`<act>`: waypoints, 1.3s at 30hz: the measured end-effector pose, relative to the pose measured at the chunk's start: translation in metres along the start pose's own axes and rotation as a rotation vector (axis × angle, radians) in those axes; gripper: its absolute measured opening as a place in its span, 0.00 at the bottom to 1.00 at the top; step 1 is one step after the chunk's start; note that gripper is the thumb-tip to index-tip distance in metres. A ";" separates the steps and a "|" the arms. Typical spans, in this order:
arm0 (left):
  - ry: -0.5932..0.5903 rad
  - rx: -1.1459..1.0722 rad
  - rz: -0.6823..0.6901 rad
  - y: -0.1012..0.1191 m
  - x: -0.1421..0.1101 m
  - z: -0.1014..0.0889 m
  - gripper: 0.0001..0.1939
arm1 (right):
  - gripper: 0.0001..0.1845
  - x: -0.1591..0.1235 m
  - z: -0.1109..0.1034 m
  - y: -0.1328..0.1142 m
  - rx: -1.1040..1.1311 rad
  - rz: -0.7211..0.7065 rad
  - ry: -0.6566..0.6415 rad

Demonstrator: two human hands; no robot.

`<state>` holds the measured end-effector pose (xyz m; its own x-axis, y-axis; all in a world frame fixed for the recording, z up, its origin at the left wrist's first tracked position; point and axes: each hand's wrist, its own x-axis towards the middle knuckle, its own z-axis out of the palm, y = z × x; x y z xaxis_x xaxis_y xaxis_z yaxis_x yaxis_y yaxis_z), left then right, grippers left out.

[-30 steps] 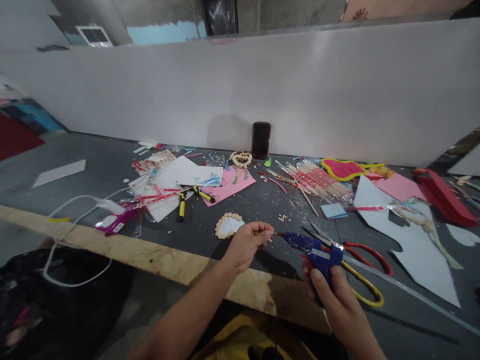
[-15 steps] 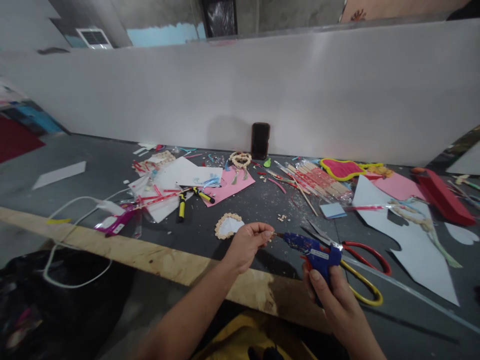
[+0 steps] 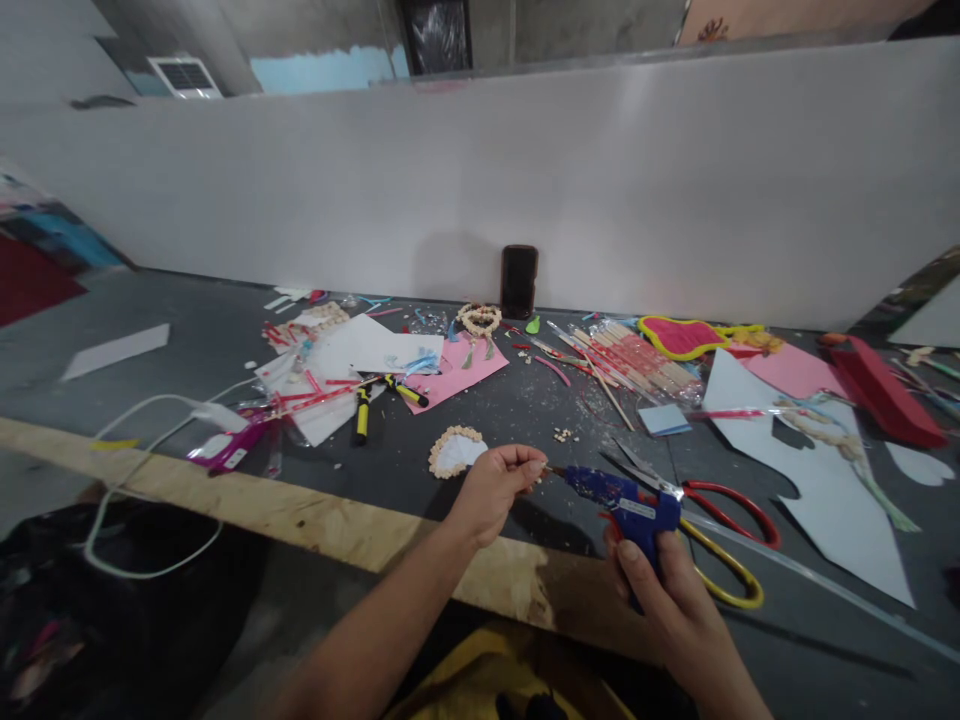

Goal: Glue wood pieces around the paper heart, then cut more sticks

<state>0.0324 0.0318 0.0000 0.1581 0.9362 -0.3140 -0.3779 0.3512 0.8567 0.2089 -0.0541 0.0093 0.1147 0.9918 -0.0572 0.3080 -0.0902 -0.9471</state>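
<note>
My right hand (image 3: pixel 660 590) is wrapped round the handle of a blue hot glue gun (image 3: pixel 622 500), with a long clear glue stick (image 3: pixel 817 575) trailing from its back. The gun's nozzle points left and meets the fingertips of my left hand (image 3: pixel 495 490). Those fingers are pinched on a tiny pale piece, too small to make out. Just beyond my left hand lies a white paper shape (image 3: pixel 457 455) edged with small tan beads or chips. A few loose tan pieces (image 3: pixel 564 436) rest on the dark table. Scissors (image 3: pixel 720 505) with red and yellow handles lie behind the glue gun.
Pliers (image 3: pixel 363 412) with yellow-black handles lie by pink paper (image 3: pixel 469 365). A phone (image 3: pixel 519 282) leans on the white partition (image 3: pixel 337 190). Wooden sticks (image 3: pixel 637 362), cut white paper (image 3: pixel 817 480) and a red box-like piece (image 3: pixel 889 390) are on the right. A white cable (image 3: pixel 112 500) hangs over the left edge.
Almost nothing differs. Both hands and the glue gun keep their places, and the whole view has shifted very slightly.
</note>
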 end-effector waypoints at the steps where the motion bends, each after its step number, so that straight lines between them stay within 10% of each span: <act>1: 0.000 0.002 0.004 0.000 0.000 0.000 0.15 | 0.14 0.000 0.000 0.000 -0.003 0.008 0.000; 39: -0.014 -0.037 0.012 -0.001 -0.001 0.000 0.14 | 0.14 0.002 -0.001 0.001 0.036 -0.019 -0.033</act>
<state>0.0323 0.0304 -0.0009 0.1659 0.9399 -0.2983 -0.4134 0.3409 0.8443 0.2104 -0.0528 0.0089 0.0774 0.9958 -0.0491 0.2758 -0.0687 -0.9588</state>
